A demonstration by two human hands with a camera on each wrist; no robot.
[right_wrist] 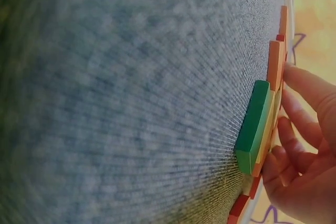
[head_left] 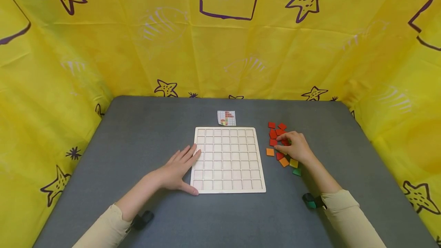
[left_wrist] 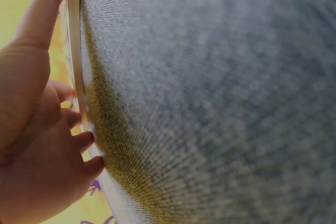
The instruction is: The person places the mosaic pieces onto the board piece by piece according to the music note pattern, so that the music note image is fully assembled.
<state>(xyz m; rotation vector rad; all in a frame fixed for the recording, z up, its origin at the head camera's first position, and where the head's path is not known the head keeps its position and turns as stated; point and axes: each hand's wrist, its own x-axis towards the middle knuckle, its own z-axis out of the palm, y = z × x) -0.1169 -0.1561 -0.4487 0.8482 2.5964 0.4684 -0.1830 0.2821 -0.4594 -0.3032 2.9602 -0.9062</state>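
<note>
The left hand (head_left: 177, 167) lies spread at the left side of a pale wooden grid board (head_left: 227, 197), its fingertips over the left rim and its thumb at the lower left corner. In the left wrist view the thumb (left_wrist: 39, 14) lies along the board's edge. On the board's right, the right hand (head_left: 294, 146) reaches over a loose group of coloured square tiles. Its thumb and forefinger pinch a red tile (head_left: 273, 142) at opposite edges. Other red tiles lie partly hidden under this hand. The right wrist view shows a green tile (right_wrist: 253, 124) near the curled fingers.
Behind the board lies a small printed card (head_left: 226, 118) with a coloured grid pattern. Orange tiles (head_left: 270, 152), a yellow tile (head_left: 294, 163) and more red tiles (head_left: 271, 124) lie around the right hand. Yellow patterned cloth (head_left: 220, 56) hangs behind the grey table (head_left: 155, 121) and at its sides.
</note>
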